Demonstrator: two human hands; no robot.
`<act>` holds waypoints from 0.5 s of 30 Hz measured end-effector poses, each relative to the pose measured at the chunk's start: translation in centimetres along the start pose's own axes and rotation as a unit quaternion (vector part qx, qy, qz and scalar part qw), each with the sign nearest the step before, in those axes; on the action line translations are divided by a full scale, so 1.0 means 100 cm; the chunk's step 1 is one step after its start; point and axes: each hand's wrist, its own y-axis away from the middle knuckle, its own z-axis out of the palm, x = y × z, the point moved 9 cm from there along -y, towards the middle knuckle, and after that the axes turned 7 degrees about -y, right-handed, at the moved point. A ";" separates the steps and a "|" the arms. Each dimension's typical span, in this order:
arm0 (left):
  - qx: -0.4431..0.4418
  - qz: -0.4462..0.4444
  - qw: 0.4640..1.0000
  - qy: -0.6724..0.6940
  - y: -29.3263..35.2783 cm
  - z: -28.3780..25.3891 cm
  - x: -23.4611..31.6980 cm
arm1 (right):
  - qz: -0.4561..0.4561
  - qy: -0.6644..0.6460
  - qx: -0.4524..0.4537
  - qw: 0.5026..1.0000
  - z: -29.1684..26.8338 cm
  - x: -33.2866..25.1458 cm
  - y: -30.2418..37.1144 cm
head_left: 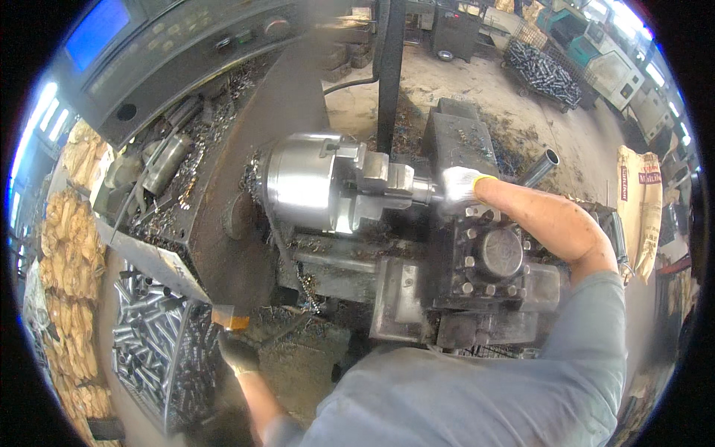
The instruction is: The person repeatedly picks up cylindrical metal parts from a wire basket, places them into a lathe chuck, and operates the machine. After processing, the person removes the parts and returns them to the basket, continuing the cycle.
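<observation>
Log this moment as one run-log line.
right hand: gloved, at metal part by chuck; left hand: gloved, near metal tubes; tool post: nearer the person than right hand; both grips: unclear

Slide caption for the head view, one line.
Gloved right hand at the metal piece in the lathe chuck; gloved left hand low, near piled metal tubes.

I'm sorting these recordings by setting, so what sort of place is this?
Most likely a metal machining workshop: a lathe-type chuck faces a bolted tool post, and many metal tubes lie heaped at lower left.
</observation>
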 end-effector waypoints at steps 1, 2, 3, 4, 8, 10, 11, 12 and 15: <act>-0.106 -0.036 0.993 0.027 0.006 0.021 0.000 | -0.024 -0.112 0.005 0.993 -0.001 -0.005 -0.003; -0.234 -0.064 0.968 0.068 0.015 0.048 0.001 | -0.063 -0.182 0.045 0.980 -0.007 -0.016 -0.010; -0.143 -0.069 0.985 0.061 0.012 0.038 -0.001 | -0.074 -0.135 0.070 0.986 -0.009 -0.020 -0.013; -0.028 -0.046 0.999 -0.009 0.010 0.023 0.002 | -0.140 -0.121 0.112 0.976 -0.015 -0.035 -0.016; 0.163 0.115 0.912 -0.358 0.014 0.018 0.032 | -0.075 -0.120 0.138 0.980 -0.018 -0.031 -0.004; 0.201 0.172 0.898 -0.352 0.020 0.025 0.040 | -0.010 -0.061 0.189 0.980 -0.031 -0.029 0.028; 0.181 0.147 0.882 -0.409 0.026 0.032 0.042 | -0.035 -0.084 0.274 0.957 -0.047 -0.035 0.063; 0.228 0.186 0.815 -0.499 0.039 0.041 0.059 | -0.061 -0.105 0.356 0.927 -0.060 -0.046 0.102; 0.301 0.366 0.609 -0.636 0.090 0.120 0.108 | -0.027 -0.261 0.426 0.866 -0.052 -0.072 0.207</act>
